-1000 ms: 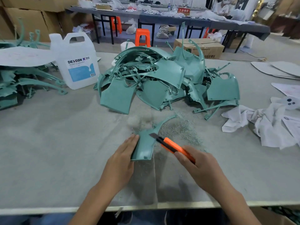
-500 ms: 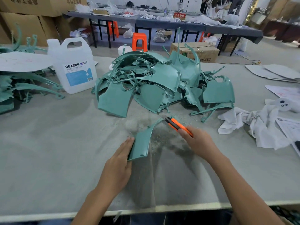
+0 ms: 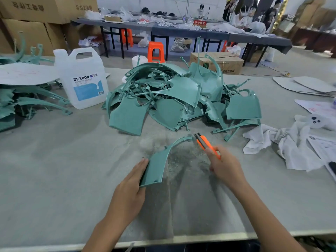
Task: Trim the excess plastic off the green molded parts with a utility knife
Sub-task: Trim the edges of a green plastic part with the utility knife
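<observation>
Two grips work just before pile of green parts (image 3: 181, 99): left grip (image 3: 131, 190) holds wide end of green part (image 3: 156, 168) on table (image 3: 54, 179); right grip (image 3: 223, 166) closed round orange utility knife (image 3: 205, 142), blade end at part's narrow curved tip.

Bright, even indoor light from overhead and ahead, no hard glare. Soft shadows fall toward the camera on the grey felt-covered surface (image 3: 54, 179), darkest under the curved teal-green moulded plastic part (image 3: 156, 166) in the left hand (image 3: 131, 190) and beside the right hand (image 3: 224, 168). Tip of the orange-and-black utility knife (image 3: 204, 142) slightly smeared. Fisheye bends the surface's near edge and the brown cardboard boxes (image 3: 31, 17). Far background soft, washed out.
</observation>
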Demonstrator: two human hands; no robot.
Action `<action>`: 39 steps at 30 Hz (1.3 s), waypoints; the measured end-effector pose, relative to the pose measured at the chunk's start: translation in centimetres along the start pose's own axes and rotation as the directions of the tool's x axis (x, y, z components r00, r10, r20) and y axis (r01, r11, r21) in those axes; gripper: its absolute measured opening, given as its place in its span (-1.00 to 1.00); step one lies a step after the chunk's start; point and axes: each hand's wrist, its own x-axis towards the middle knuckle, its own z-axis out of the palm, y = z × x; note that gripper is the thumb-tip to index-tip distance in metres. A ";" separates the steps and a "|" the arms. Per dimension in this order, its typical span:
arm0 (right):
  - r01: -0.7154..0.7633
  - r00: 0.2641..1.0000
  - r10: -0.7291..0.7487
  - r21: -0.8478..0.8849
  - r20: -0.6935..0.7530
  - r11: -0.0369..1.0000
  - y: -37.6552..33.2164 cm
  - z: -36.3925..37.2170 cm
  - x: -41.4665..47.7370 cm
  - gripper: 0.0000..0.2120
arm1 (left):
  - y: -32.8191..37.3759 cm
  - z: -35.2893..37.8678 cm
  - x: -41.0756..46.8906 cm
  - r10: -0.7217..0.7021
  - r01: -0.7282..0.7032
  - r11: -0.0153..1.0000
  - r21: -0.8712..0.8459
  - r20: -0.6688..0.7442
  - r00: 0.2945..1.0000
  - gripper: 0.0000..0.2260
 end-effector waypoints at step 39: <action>0.322 0.946 -0.322 -0.007 -0.048 0.947 -4.1 4.3 -5.6 -0.67 | -0.9 0.4 0.8 -0.114 0.084 0.968 -0.238 -0.113 0.987 -0.52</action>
